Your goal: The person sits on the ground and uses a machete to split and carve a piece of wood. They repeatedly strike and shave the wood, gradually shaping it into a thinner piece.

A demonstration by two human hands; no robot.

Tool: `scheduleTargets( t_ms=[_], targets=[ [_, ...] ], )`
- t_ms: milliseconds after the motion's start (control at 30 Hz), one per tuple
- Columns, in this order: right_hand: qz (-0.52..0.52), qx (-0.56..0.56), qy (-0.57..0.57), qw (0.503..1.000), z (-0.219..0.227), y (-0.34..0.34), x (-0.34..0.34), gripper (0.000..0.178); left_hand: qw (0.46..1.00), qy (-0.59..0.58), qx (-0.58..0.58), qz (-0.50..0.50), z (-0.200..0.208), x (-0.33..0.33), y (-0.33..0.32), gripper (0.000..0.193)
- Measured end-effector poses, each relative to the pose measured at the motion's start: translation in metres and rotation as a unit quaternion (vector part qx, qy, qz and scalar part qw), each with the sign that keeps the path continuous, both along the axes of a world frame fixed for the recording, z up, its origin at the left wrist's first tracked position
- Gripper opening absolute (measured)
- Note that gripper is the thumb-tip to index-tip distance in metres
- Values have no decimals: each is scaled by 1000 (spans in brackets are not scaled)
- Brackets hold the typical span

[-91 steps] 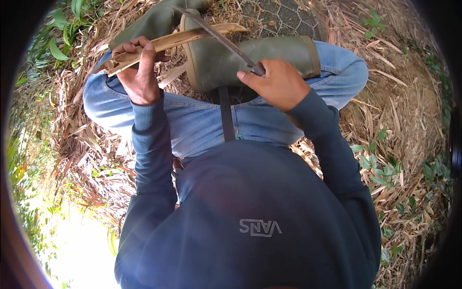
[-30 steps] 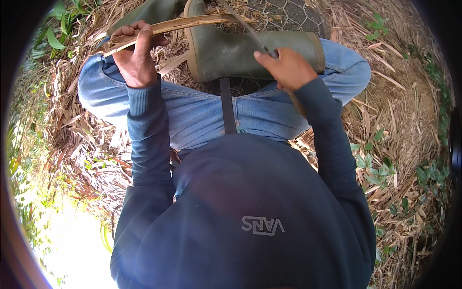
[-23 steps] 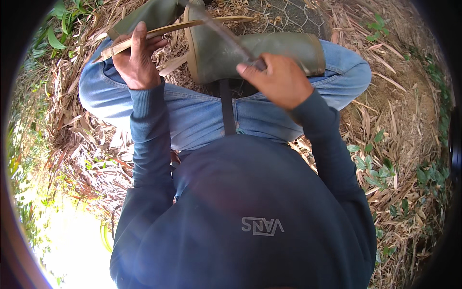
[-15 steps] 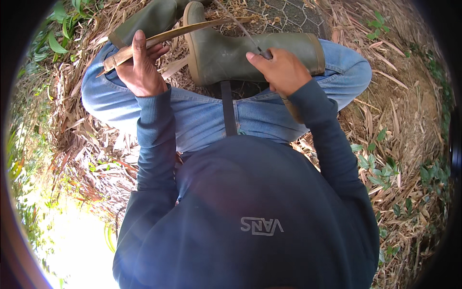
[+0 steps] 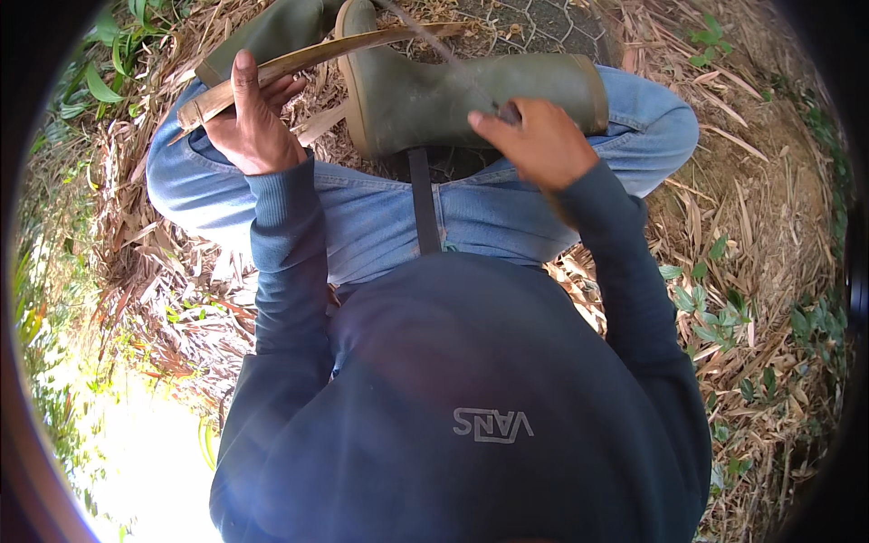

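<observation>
A long, curved, pale brown strip (image 5: 312,60), like split bamboo or wood, slants from my left knee to above the boots. My left hand (image 5: 258,127) grips it near its wide end, thumb over the top and fingers on the other side. In my right hand (image 5: 543,140) is the handle of a knife with a long thin blade (image 5: 437,45) pointing up and left, blurred by motion. The blade passes over the strip's far part; I cannot tell whether they touch. Part of the handle is hidden behind my right wrist.
I sit cross-legged in blue jeans (image 5: 371,217) and green rubber boots (image 5: 453,101). Wire mesh (image 5: 543,27) lies beyond the boots. A flat pale piece (image 5: 324,122) lies between my legs. Dry leaves (image 5: 742,208) and green plants (image 5: 715,317) surround me.
My right hand has moved slightly right and toward me, drawing the knife with it. My left hand and the strip have shifted a little left.
</observation>
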State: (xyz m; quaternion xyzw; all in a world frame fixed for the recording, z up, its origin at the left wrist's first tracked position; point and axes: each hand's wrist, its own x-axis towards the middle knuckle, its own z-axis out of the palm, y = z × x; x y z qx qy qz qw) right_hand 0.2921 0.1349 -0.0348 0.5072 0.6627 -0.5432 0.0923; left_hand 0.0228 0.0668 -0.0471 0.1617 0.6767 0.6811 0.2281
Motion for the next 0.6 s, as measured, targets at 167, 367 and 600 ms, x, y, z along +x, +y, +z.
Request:
scheduleTargets(
  t_ms=[167,367,600],
  targets=[
    [-60,-106,-38,992,-6,19,1,53,1000,8,12,-27,8,6,4,37],
    [-152,-148,-3,977,-12,19,5,51,997,-37,54,-45,3,-7,-13,20],
    [-330,-138,188,915,-3,32,-8,43,976,-2,155,-150,32,23,-30,26]
  ],
)
